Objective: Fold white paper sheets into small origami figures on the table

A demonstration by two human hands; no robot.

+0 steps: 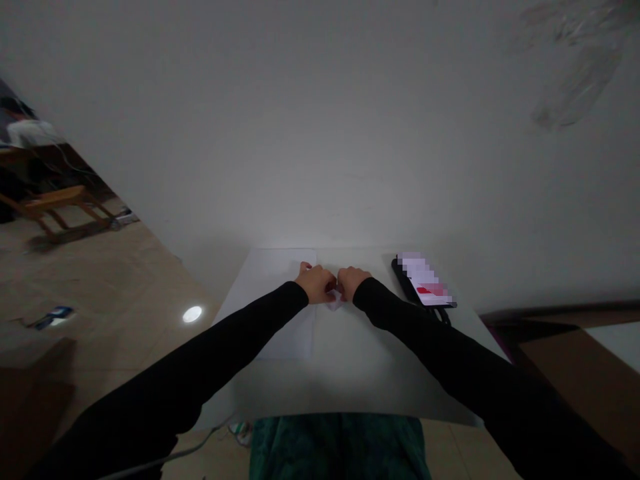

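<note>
My left hand and my right hand meet over the middle of a white table. Both have their fingers closed, pinching a small piece of white paper whose lower part shows below the fingertips. How it is folded or creased is too small and dim to tell. Under my left wrist and forearm lies a large white paper sheet, flat on the left half of the table. Black sleeves cover both arms.
A phone with a lit, partly pixelated screen rests on a black object at the table's right. The wall rises directly behind. A cardboard box is at right, a wooden chair far left, and a cable runs below.
</note>
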